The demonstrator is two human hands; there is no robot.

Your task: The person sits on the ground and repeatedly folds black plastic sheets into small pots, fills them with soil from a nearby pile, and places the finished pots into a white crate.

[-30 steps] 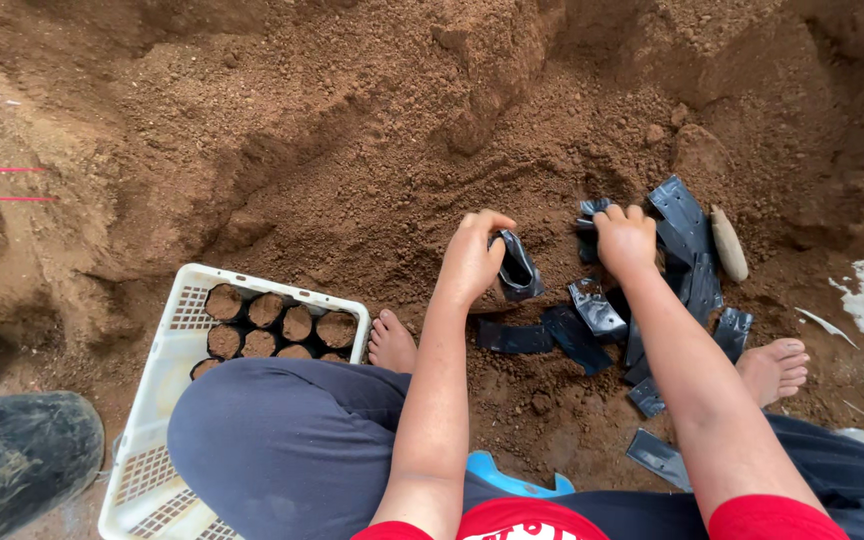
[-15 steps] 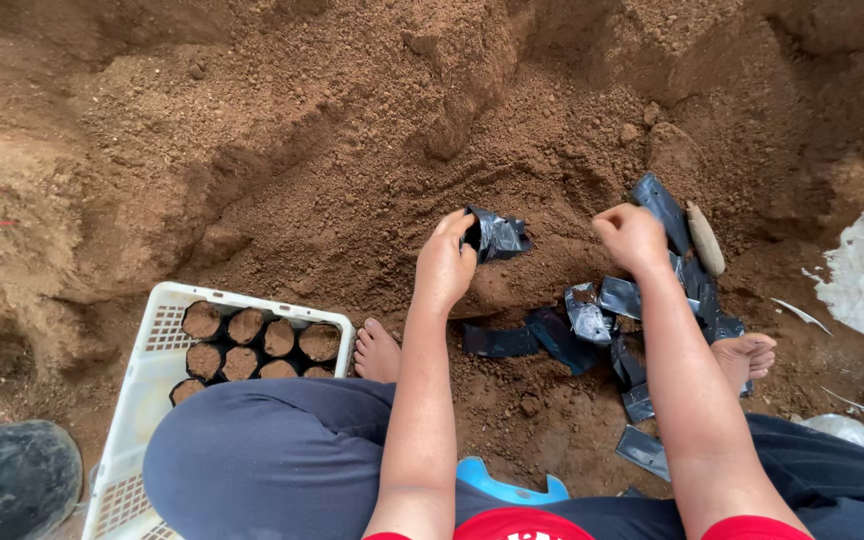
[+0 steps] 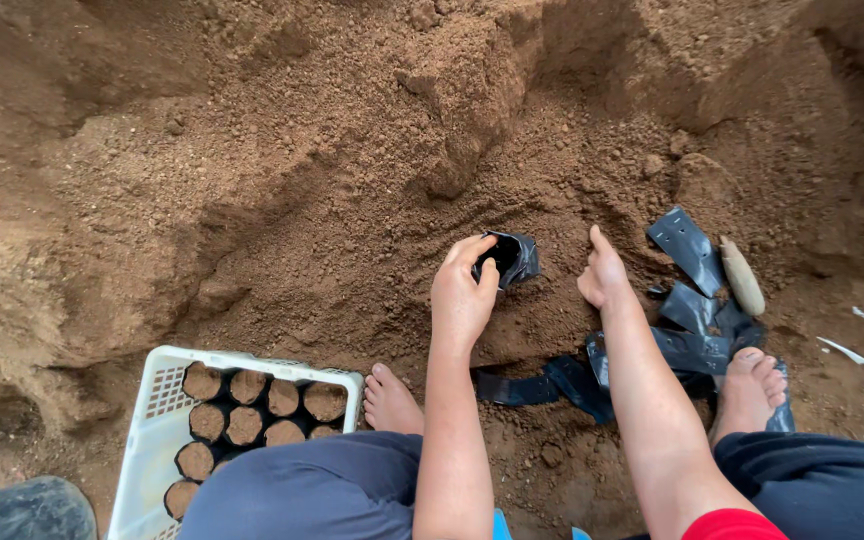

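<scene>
Left hand [image 3: 462, 295] holds a black bag [image 3: 508, 258] (mouth open) against soil [image 3: 332, 200].

Hands: two, the left hand [image 3: 462, 295] and the right hand [image 3: 604, 275]
Open black bag held up: one [image 3: 510, 256], at the left hand
Empty black bags lying flat: a loose pile [image 3: 687, 330] on the right, overlapping, number unclear
Soil-filled bags in view: about ten [image 3: 252, 405], near left; more may be hidden by the knee
White crates: one [image 3: 157, 430]
Bare feet: two, left [image 3: 390, 400] and right [image 3: 749, 390]
</scene>
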